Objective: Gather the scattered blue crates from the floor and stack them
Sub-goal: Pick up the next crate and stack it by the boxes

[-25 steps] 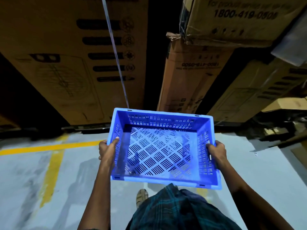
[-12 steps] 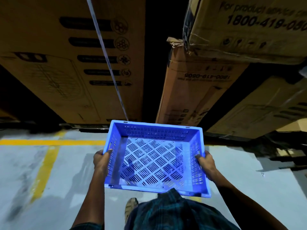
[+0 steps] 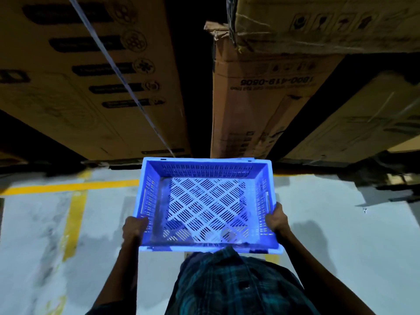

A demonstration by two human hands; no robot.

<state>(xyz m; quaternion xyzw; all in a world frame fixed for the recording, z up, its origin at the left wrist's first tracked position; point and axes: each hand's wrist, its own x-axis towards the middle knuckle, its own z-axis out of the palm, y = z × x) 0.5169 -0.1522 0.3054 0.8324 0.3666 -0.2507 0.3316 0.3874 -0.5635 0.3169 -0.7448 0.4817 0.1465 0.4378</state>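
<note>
I carry one empty blue crate point(image 3: 205, 203) with a slotted floor and slotted walls, level in front of my body and above the floor. My left hand point(image 3: 133, 228) grips its left wall near the front corner, thumb over the rim. My right hand point(image 3: 277, 218) grips the right wall near the front corner. The crate's far edge points at the base of the cardboard boxes. No other blue crate is in view.
Tall cardboard boxes point(image 3: 95, 76) point(image 3: 261, 105) stand just ahead, with a dark gap between them. A plastic strap point(image 3: 118, 71) runs down the left box. Yellow lines point(image 3: 72, 186) mark the grey floor point(image 3: 341, 235). Dark debris lies at the right.
I have moved closer to the boxes, which now fill more of the view. The crate has shifted to the centre and levelled out. Both hands have slid back towards its front corners.
</note>
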